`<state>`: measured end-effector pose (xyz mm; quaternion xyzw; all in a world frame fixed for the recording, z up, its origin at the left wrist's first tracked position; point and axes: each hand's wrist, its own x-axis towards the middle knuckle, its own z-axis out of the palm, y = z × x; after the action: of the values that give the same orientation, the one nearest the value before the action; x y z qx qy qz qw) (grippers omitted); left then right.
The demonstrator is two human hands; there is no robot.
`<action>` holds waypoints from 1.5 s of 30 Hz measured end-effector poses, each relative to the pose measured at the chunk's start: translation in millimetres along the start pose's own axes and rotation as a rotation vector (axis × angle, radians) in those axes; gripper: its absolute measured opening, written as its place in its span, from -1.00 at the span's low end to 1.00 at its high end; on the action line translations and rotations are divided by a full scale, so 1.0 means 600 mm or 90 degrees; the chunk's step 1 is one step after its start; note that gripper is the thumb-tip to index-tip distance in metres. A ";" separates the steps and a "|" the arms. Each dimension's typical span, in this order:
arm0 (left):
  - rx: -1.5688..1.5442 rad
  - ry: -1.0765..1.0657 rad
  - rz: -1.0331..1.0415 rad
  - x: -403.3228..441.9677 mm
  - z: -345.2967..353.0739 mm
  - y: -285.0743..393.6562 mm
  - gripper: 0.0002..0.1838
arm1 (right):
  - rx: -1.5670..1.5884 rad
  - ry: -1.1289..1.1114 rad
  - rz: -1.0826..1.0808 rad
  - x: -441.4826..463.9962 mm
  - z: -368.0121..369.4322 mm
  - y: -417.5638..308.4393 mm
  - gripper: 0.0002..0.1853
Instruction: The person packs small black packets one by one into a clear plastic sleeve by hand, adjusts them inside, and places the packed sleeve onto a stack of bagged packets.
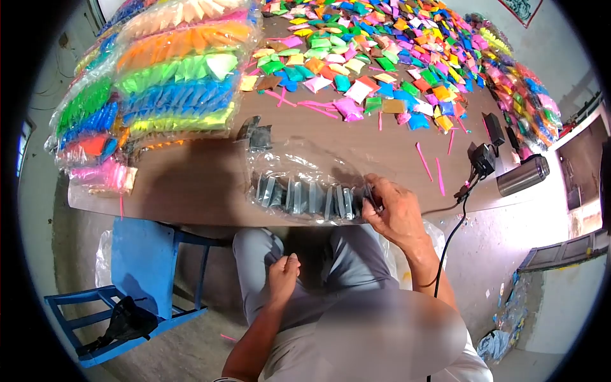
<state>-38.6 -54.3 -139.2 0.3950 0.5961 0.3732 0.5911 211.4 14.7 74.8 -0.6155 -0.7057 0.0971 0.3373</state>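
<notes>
A brown wood-look table (375,149) with a curved front edge fills the middle. Near that edge lies a clear plastic bag (318,160) holding a row of flat dark grey packets (305,197). The right hand (393,210) is clamped, thumb against fingers, on the bag's right end; the left hand (284,277) is curled into a loose fist above the lap.

Small multicoloured pillow-shaped packets (382,51) cover the table's far part, with thin pink strips (440,177) scattered nearer. Clear bags of bright packets (178,92) are piled at the left, and more bulging bags (525,95) stand at the right, beyond a metallic cylindrical flask (523,176) and a black cabled box (482,160). A blue chair (143,267) bearing a black cloth-like item (130,319) stands on the grey floor (191,347), between pale walls (550,38).
</notes>
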 end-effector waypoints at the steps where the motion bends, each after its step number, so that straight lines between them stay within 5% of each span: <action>1: 0.011 -0.002 0.009 0.001 0.000 -0.002 -0.62 | -0.029 -0.013 -0.051 0.001 0.001 0.003 -0.69; 7: 0.032 -0.012 0.034 0.004 -0.002 -0.016 -0.61 | -0.035 -0.106 -0.008 0.000 0.013 0.021 -0.67; 14: 0.087 -0.014 0.054 -0.001 -0.003 -0.004 -0.61 | 0.094 0.023 0.126 0.003 -0.011 -0.007 -0.74; 22: 0.074 -0.013 0.062 -0.001 -0.004 -0.007 -0.59 | 0.067 0.012 0.110 -0.013 0.012 0.013 -0.84; 29: -0.122 -0.001 -0.005 -0.022 -0.016 0.046 -0.65 | 0.125 0.196 -0.024 -0.019 0.019 -0.015 -0.92; 32: -0.088 0.040 0.078 -0.019 -0.031 0.063 -0.66 | 0.080 0.350 -0.083 0.001 0.017 -0.032 -0.95; 37: 0.112 0.127 0.111 -0.025 -0.067 0.179 -0.66 | 0.087 0.402 -0.111 0.096 0.031 -0.089 -0.86; 39: 0.023 0.138 0.280 -0.016 -0.082 0.203 -0.67 | 0.159 0.318 -0.093 0.140 0.045 -0.113 -0.87; 43: 0.046 0.182 0.350 -0.007 -0.088 0.290 -0.66 | 0.114 0.181 -0.150 0.220 0.084 -0.112 -0.85; 45: 0.029 0.182 0.358 0.022 -0.096 0.304 -0.66 | 0.035 -0.025 -0.094 0.253 0.101 -0.109 -0.81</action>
<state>-90.3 33.9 23.0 0.5011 0.5486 0.5603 0.3660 120.4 158.5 119.3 -0.5503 -0.7526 0.1035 0.3466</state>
